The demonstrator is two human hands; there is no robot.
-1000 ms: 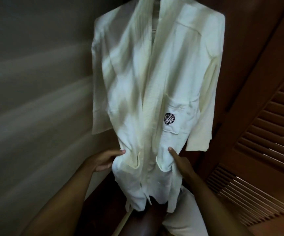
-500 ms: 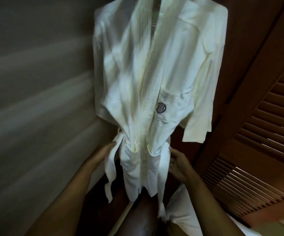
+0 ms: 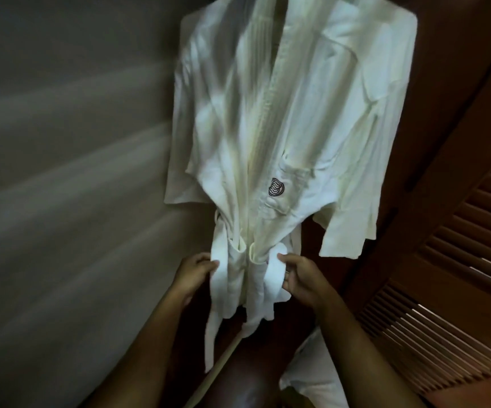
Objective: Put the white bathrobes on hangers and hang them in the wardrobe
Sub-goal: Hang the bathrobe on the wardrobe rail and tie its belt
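A white bathrobe (image 3: 291,119) hangs in front of me inside the wardrobe, its shoulders spread as on a hanger whose top is cut off by the frame. A dark round logo (image 3: 277,187) marks its chest pocket. My left hand (image 3: 192,273) pinches the left strand of the robe's belt (image 3: 217,278) at waist height. My right hand (image 3: 303,278) grips the right strand of the belt (image 3: 274,272), fingers curled round it. The loose belt ends dangle below my hands.
A pale wall (image 3: 61,172) stands at the left. A brown louvred wardrobe door (image 3: 450,260) is at the right. More white cloth (image 3: 312,372) lies low at the right beside my knee (image 3: 247,390).
The robe's front has been drawn together at the waist. My hands moved from the robe's lower front onto the two belt strands and now hold them.
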